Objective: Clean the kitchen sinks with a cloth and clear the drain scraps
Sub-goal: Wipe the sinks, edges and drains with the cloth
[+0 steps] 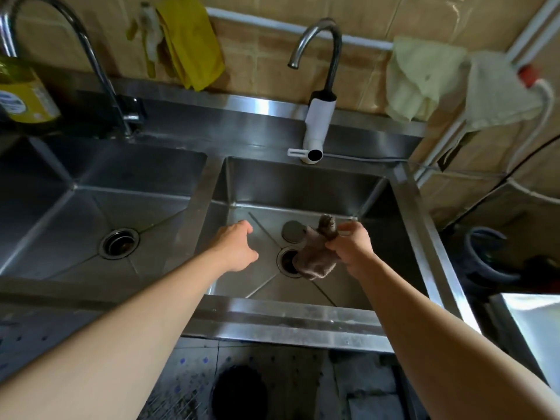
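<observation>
Right hand: the right hand (353, 247), right of centre in the frame, grips a brown cloth (318, 256), which hangs over the drain (288, 262) of the right sink (303, 183).
Left hand: the left hand (238, 248), at centre, hovers above the right sink's floor with fingers relaxed, holding nothing.
Drain cover: a round metal disc (293, 230) lies on the sink floor just behind the drain.
Left sink: the left sink (91, 183), at the frame's left, has its own drain (119, 242).
Taps: a chrome tap (60, 40) at upper left; a white-bodied tap (319, 116) at upper centre.
Wall: tan tiles (257, 62), with a yellow cloth (188, 40) and pale cloths (421, 77) hanging along the top.
Counter: steel rim (272, 316) below centre; a yellow-labelled bottle (21, 89) at far left.
</observation>
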Demonstrator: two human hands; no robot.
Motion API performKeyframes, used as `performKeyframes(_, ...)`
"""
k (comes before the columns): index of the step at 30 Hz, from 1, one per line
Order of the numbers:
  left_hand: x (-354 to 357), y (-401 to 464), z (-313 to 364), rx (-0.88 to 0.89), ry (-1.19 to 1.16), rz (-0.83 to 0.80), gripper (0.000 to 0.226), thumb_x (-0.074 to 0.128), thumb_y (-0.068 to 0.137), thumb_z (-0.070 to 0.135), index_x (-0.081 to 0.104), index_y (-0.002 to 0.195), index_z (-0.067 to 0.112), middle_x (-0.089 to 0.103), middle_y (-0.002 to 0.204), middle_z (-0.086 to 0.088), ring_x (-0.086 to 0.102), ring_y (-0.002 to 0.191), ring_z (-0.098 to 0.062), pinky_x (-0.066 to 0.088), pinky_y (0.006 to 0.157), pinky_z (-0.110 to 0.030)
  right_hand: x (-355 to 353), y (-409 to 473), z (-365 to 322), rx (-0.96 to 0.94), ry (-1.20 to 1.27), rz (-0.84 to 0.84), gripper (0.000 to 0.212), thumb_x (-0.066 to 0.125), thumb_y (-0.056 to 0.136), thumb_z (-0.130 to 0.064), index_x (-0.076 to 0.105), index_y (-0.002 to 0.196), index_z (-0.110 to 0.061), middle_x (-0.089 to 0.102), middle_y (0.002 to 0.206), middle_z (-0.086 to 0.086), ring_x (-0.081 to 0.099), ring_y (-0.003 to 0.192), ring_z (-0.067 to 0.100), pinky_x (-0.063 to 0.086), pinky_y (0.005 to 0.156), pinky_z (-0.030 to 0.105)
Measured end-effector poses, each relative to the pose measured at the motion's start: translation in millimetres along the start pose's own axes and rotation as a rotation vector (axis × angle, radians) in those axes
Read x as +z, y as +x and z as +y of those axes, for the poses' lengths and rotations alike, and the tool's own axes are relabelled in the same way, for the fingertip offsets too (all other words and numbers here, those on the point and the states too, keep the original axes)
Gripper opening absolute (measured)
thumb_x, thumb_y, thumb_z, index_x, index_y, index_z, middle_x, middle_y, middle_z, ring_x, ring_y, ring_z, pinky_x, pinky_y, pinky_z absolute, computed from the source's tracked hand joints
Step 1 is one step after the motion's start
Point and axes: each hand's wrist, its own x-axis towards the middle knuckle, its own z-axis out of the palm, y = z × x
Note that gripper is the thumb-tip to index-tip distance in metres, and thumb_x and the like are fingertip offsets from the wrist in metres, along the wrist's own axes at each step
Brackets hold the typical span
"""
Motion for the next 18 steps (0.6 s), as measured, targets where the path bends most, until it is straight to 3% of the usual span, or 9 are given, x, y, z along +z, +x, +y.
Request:
performKeyframes(5, 23, -8, 40, 0.010, -0.031, -0.031, 0.057, 0.063, 0.088, 0.022, 0.037, 0.139, 0.020, 0.044, 0.141, -0.003, 0.047, 0.123, -0.023, 0.041, 0.093, -0.030, -40, -5, 3, -0.056, 0.121, -0.053, 0.029, 0.077, 0.069, 0.001, 0.065, 0.094, -0.009, 0.068, 0.092, 0.010, 0.067, 0.090, 0.028, 0.055, 0.085, 0.047)
performKeyframes(10, 53, -13, 107, 0.053, -0.092, -0.012, 0.055, 0.066, 0.085, 0.025, 0.043, 0.134, 0.021, 0.050, 0.137, -0.003, 0.049, 0.122, -0.023, 0.042, 0.097, -0.031, -92, -3, 11, -0.176, 0.097, -0.065, 0.026, 0.077, 0.070, -0.001, 0.062, 0.084, -0.017, 0.062, 0.080, 0.000, 0.061, 0.080, 0.018, 0.053, 0.079, 0.035)
performKeyframes(12, 64, -15, 137, 0.080, -0.149, 0.036, 0.045, 0.068, 0.082, 0.023, 0.052, 0.124, 0.019, 0.058, 0.125, -0.004, 0.054, 0.113, -0.023, 0.043, 0.091, -0.028, -109, 0, 13, -0.191, 0.077, -0.056, 0.028, 0.081, 0.066, -0.005, 0.059, 0.075, -0.020, 0.061, 0.077, -0.001, 0.058, 0.073, 0.014, 0.050, 0.072, 0.031)
performKeyframes(15, 76, -20, 177, 0.096, -0.343, 0.006, 0.035, 0.072, 0.078, 0.013, 0.056, 0.108, 0.016, 0.066, 0.107, -0.005, 0.059, 0.094, -0.021, 0.045, 0.080, -0.027, -128, 3, 15, -0.080, 0.224, -0.119, 0.024, 0.079, 0.071, -0.009, 0.056, 0.072, -0.017, 0.061, 0.072, 0.001, 0.059, 0.067, 0.014, 0.050, 0.064, 0.030)
performKeyframes(18, 86, -22, 202, 0.127, -0.412, -0.083, 0.050, 0.080, 0.072, 0.016, 0.052, 0.113, 0.015, 0.064, 0.110, -0.003, 0.060, 0.098, -0.019, 0.047, 0.083, -0.028, -142, 3, 12, 0.047, 0.412, -0.212, 0.012, 0.071, 0.082, -0.012, 0.060, 0.079, -0.010, 0.065, 0.085, 0.010, 0.064, 0.072, 0.019, 0.056, 0.069, 0.034)
